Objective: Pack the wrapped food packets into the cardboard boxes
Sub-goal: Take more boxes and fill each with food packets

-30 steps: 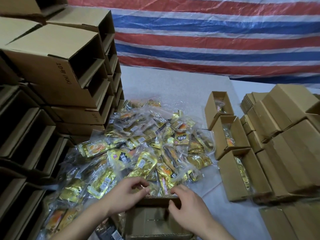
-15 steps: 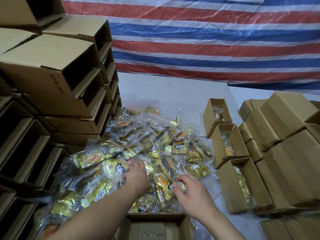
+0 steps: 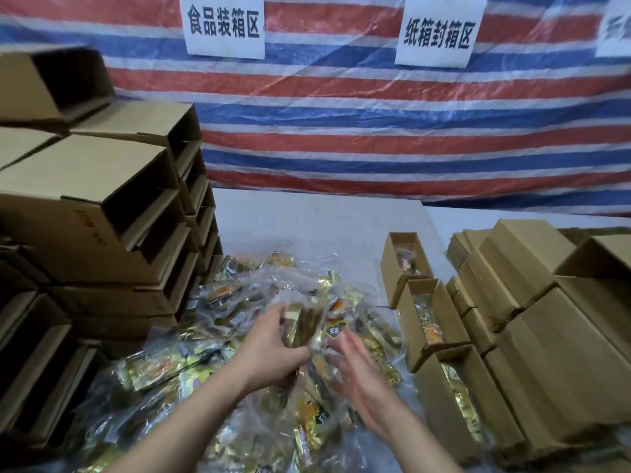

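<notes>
A heap of gold and clear wrapped food packets (image 3: pixel 225 302) covers the middle of the table. My left hand (image 3: pixel 273 349) grips a small bunch of gold packets (image 3: pixel 304 324) lifted above the heap. Just right of that bunch, my right hand (image 3: pixel 358 373) hovers over the heap with its fingers spread and nothing in them. Three open cardboard boxes stand in a row on the right, each with a packet inside: the far box (image 3: pixel 389 264), the middle box (image 3: pixel 408 315) and the near box (image 3: pixel 440 401).
Stacks of empty cardboard boxes (image 3: pixel 102 213) lying on their sides wall off the left. Closed boxes (image 3: pixel 563 343) and flat cartons (image 3: pixel 459 247) fill the right side. A striped tarp (image 3: pixel 375 131) with paper signs hangs behind the grey table (image 3: pixel 307 220).
The view has tilted up and the box near my body has left the frame. My left hand has lifted a bunch of packets off the heap; my right hand has opened beside it.
</notes>
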